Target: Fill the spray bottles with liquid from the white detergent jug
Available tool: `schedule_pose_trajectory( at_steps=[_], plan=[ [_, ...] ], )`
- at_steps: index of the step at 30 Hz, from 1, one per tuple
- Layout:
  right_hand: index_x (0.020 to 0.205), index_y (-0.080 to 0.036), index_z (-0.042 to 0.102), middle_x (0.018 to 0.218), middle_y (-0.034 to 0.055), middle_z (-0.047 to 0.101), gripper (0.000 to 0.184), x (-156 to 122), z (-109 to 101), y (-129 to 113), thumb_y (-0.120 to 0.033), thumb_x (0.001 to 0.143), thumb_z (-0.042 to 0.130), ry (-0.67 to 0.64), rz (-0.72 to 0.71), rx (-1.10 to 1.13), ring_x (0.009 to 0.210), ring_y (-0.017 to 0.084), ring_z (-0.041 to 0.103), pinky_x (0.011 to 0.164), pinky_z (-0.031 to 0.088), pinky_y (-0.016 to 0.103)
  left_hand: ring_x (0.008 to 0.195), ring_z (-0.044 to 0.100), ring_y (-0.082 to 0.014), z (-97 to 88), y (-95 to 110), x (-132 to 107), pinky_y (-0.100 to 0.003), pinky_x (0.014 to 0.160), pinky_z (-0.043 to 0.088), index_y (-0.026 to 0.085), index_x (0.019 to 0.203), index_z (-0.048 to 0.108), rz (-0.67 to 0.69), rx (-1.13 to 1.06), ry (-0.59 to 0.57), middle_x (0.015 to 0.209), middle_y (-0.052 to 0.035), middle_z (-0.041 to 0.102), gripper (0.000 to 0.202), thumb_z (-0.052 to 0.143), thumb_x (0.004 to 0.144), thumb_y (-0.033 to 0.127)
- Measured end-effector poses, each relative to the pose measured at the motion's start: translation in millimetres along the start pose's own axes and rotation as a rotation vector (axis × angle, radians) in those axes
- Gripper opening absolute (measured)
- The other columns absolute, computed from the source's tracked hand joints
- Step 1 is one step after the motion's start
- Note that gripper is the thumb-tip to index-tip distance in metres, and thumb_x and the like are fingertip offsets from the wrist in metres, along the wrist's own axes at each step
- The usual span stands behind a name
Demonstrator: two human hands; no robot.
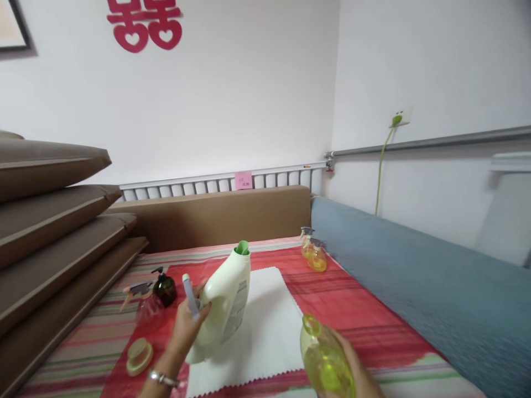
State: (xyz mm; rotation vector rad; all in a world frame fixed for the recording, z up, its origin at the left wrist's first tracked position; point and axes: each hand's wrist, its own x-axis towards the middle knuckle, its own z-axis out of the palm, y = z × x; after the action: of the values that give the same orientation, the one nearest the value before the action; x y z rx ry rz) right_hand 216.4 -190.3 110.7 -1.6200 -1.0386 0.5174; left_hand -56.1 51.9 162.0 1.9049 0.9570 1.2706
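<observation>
Over the near edge of the bed (83,354), the left hand (186,326) held a white bottle (226,301) with its fingers closed round the handle side. A slim grey piece (189,296) was pinched in the same fingers. The bottle leaned towards the far right, green spout (241,248) uppermost and uncapped, base down at the left edge of a white cloth (269,331). That grip appeared to carry the weight while steering the tilt.

The right hand (359,370) was wrapped round a yellow-green bottle (326,359) at the cloth's near right corner, with its open neck raised towards the white bottle. The white cloth lay on a red cloth (352,315), probably to catch drips.

Left of the hands stood a dark pump bottle (165,287) and a clear spray bottle (145,307), with a loose lid (139,355) nearer. Two yellow spray bottles (315,257) stood at the far right corner.

The white bottle's label (238,309) was not legible, nor was the pink note (243,180). A red double-happiness character (144,25) hung on the wall.
</observation>
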Motion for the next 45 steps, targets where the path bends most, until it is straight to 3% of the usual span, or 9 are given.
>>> schedule_pose_trajectory(
  at_steps=[3, 6, 10, 14, 22, 30, 39, 45],
  plan=[
    [0.128, -0.018, 0.031, 0.126, 0.0142, 0.054, 0.079, 27.0, -29.5, -34.6, -0.023, 0.055, 0.062, -0.023, -0.04, -0.227, 0.113, 0.027, 0.055, 0.095, 0.043, 0.037, 0.092, 0.063, -0.0245, -4.4, 13.1, -6.3, -0.03, 0.078, 0.05, 0.013, 0.114, 0.06, 0.006, 0.027, -0.136, 0.105, -0.009, 0.069, 0.051, 0.061, 0.066, 0.032],
    [0.128, -0.02, 0.034, 0.129, 0.0116, 0.052, 0.076, 56.1, -49.6, -63.2, -0.026, 0.059, 0.063, -0.031, -0.144, -0.427, 0.115, 0.027, 0.052, 0.097, 0.041, 0.039, 0.072, 0.063, -0.0195, 6.4, 23.8, -15.2, -0.027, 0.066, 0.049, 0.012, 0.116, 0.059, -0.022, 0.035, -0.247, 0.095, -0.0078, 0.071, 0.052, 0.06, 0.067, 0.03],
    [0.133, -0.017, 0.035, 0.134, 0.0141, 0.048, 0.074, 92.3, -65.8, -79.1, -0.034, 0.066, 0.062, -0.009, -0.362, -0.736, 0.123, 0.028, 0.045, 0.101, 0.038, 0.041, 0.064, 0.058, -0.0158, 23.1, 33.6, -22.8, -0.025, 0.063, 0.047, 0.011, 0.119, 0.055, -0.019, 0.015, -0.332, 0.095, -0.0082, 0.07, 0.055, 0.057, 0.068, 0.03],
    [0.132, -0.018, 0.037, 0.134, 0.0139, 0.048, 0.071, 115.5, -74.7, -87.9, -0.034, 0.067, 0.062, -0.046, -0.465, -0.872, 0.122, 0.03, 0.045, 0.099, 0.039, 0.044, 0.068, 0.059, -0.017, 27.1, 37.6, -24.4, -0.025, 0.066, 0.047, 0.011, 0.12, 0.054, -0.011, 0.005, -0.338, 0.097, -0.0087, 0.07, 0.055, 0.056, 0.068, 0.03],
    [0.132, -0.022, 0.041, 0.13, 0.0126, 0.053, 0.062, 130.2, -67.7, -96.1, -0.032, 0.073, 0.06, -0.102, -0.602, -1.09, 0.11, 0.029, 0.052, 0.09, 0.043, 0.043, 0.087, 0.062, -0.0217, 29.3, 38.7, -28.8, -0.026, 0.074, 0.047, 0.011, 0.123, 0.053, -0.021, 0.011, -0.349, 0.098, -0.0087, 0.07, 0.055, 0.055, 0.069, 0.023],
    [0.131, -0.022, 0.043, 0.123, 0.016, 0.053, 0.072, 138.2, -66.8, -119.7, -0.004, 0.062, 0.053, -0.128, -0.686, -1.346, 0.104, 0.031, 0.052, 0.078, 0.043, 0.039, 0.097, 0.06, -0.0239, 34.1, 46.9, -28.9, -0.028, 0.082, 0.047, 0.01, 0.121, 0.055, -0.035, -0.023, -0.358, 0.093, -0.0089, 0.071, 0.054, 0.056, 0.067, 0.018],
    [0.126, -0.024, 0.048, 0.117, 0.0148, 0.055, 0.063, 142.0, -64.7, -141.2, -0.002, 0.067, 0.049, -0.181, -0.82, -1.526, 0.098, 0.028, 0.051, 0.072, 0.036, 0.035, 0.066, 0.06, -0.0165, 35.4, 50.6, -31.6, -0.024, 0.065, 0.046, 0.011, 0.123, 0.053, -0.037, 0.027, -0.379, 0.087, -0.0058, 0.07, 0.055, 0.055, 0.068, 0.017],
    [0.121, -0.023, 0.052, 0.114, 0.0146, 0.057, 0.055, 142.0, -54.4, -162.0, -0.002, 0.07, 0.049, -0.22, -0.898, -1.619, 0.099, 0.03, 0.05, 0.073, 0.034, 0.036, 0.084, 0.063, -0.0217, 36.8, 48.3, -31.6, -0.027, 0.076, 0.048, 0.014, 0.121, 0.056, -0.008, -0.011, -0.361, 0.099, -0.0082, 0.071, 0.055, 0.055, 0.066, 0.014]
  ],
)
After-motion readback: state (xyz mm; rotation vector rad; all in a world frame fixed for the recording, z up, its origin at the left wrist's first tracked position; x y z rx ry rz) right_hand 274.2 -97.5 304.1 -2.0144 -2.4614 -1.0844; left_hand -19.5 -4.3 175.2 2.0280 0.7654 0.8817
